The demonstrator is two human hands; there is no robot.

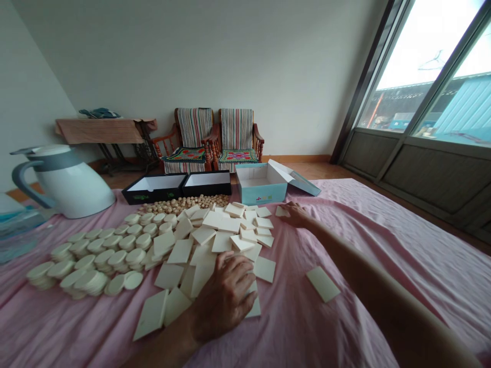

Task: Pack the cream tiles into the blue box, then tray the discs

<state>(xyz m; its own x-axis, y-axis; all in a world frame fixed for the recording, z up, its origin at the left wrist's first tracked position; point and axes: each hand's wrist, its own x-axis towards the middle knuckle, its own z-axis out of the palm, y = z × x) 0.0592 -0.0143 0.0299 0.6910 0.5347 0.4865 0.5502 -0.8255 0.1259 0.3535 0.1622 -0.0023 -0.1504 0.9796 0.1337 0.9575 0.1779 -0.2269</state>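
My left hand (228, 294) lies over the near side of a heap of thin, pale square pieces (203, 276), its fingers curled. One pale piece (254, 306) shows beside and under those fingers; whether they grip it is hidden. Farther off, my right hand (296, 213) reaches to the heap's right, fingers closed at a small pale square piece (283, 211) on the cloth. A single pale rectangular piece (322, 284) lies apart, left of my right forearm. Stacked round pale discs (103, 250) stand in rows to the left of the heap.
Behind the heap are many small round wooden beads (184, 204), two black open boxes (153, 193) (207, 190) and a light blue box (261, 195) with its lid (305, 184) leaning beside it. A white jug (76, 184) stands left on the pink cloth (383, 220). Two chairs (195, 128) (237, 128) are beyond.
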